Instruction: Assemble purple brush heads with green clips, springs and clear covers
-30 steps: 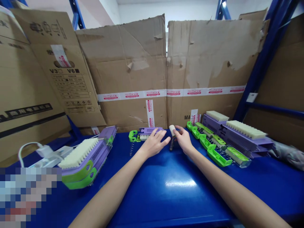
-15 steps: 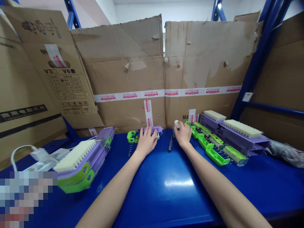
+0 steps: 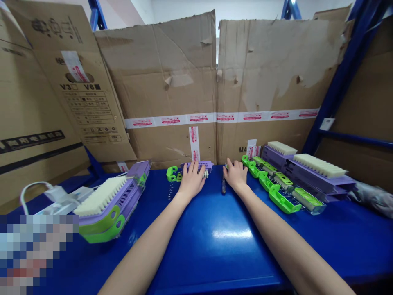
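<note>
My left hand [image 3: 192, 180] lies over a purple plastic housing [image 3: 205, 165], its fingers bent down around it; small white parts show by the fingertips. Just left of that hand are a green plastic end piece [image 3: 172, 174] and a coil spring [image 3: 170, 191]. My right hand [image 3: 236, 175] is low over the table, with thumb and index finger at the far end of a dark screwdriver [image 3: 223, 186]. A little green shows beside these fingertips; the rest of what is under the palm is hidden.
Green shells [image 3: 284, 201] and clear-sided blocks with green tops [image 3: 307, 198] stand in rows at right, before purple housings with cream bristle pads [image 3: 321, 164]. A similar bristled unit [image 3: 104, 196] and a power strip with white plug [image 3: 61, 194] are at left. Cardboard [image 3: 166, 94] walls the back.
The white round piece that was at my right fingertips is out of sight. My right hand has moved lower, and the screwdriver has swung straighter. My left hand stays on the purple housing.
</note>
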Motion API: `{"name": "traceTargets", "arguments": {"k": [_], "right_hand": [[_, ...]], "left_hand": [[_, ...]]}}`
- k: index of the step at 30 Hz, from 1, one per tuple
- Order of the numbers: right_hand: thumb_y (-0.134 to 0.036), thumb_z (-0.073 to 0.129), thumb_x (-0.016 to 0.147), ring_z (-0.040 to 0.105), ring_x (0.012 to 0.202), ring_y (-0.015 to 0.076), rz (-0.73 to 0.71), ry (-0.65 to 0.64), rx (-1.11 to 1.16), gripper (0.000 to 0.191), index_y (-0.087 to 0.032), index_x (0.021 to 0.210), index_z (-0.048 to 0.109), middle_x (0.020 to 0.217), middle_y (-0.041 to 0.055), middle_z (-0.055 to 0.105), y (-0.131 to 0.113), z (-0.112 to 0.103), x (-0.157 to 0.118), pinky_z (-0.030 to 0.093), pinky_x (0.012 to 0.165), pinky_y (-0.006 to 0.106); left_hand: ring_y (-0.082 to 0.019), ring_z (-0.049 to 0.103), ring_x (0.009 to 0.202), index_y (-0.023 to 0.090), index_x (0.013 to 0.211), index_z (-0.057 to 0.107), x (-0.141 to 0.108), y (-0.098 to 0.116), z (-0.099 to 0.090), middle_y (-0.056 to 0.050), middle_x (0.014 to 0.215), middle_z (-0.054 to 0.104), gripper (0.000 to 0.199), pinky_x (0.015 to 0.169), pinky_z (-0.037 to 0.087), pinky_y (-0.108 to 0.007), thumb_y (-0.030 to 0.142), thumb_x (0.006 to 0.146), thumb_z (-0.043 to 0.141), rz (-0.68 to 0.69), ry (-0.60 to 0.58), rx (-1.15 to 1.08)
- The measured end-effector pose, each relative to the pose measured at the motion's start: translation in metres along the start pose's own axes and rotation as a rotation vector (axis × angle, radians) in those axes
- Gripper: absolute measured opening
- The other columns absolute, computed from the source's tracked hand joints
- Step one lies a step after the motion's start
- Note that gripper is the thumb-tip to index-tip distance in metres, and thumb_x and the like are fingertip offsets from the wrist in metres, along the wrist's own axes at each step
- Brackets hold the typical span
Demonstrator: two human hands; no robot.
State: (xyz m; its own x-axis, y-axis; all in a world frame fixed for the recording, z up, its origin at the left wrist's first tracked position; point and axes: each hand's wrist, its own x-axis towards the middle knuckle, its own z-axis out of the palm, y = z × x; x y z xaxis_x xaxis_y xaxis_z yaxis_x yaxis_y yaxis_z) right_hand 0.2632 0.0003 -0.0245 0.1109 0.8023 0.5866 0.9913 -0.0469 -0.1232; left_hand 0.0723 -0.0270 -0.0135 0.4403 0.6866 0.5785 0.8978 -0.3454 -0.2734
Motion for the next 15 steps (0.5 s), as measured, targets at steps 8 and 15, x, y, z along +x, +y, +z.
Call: {"name": "traceTargets", "arguments": {"k": [8,15], "right_hand": [[-0.024,0.038,0.092,0.055,0.099,0.0227,0.011,0.072,0.234,0.033,-0.016,0.108,0.065,0.108,0.0109,0.066,0.016,-0.003,0.005,0.031,0.083,0.032],[-0.028,0.046,0.089,0.059,0.093,0.0220,0.076,0.111,0.307,0.028,-0.017,0.101,0.069,0.101,0.0100,0.070,0.019,0.002,0.007,0.030,0.087,0.033]], "left_hand": [[-0.035,0.034,0.132,0.013,0.132,0.046,0.000,0.000,0.001,-0.022,0.140,0.042,0.050,0.107,0.024,-0.056,0.029,0.085,0.049,-0.010,0.005,-0.031],[-0.035,0.035,0.132,0.014,0.132,0.046,-0.001,0.000,0.000,-0.022,0.139,0.042,0.049,0.106,0.025,-0.055,0.030,0.086,0.047,-0.002,0.000,0.009]]}}
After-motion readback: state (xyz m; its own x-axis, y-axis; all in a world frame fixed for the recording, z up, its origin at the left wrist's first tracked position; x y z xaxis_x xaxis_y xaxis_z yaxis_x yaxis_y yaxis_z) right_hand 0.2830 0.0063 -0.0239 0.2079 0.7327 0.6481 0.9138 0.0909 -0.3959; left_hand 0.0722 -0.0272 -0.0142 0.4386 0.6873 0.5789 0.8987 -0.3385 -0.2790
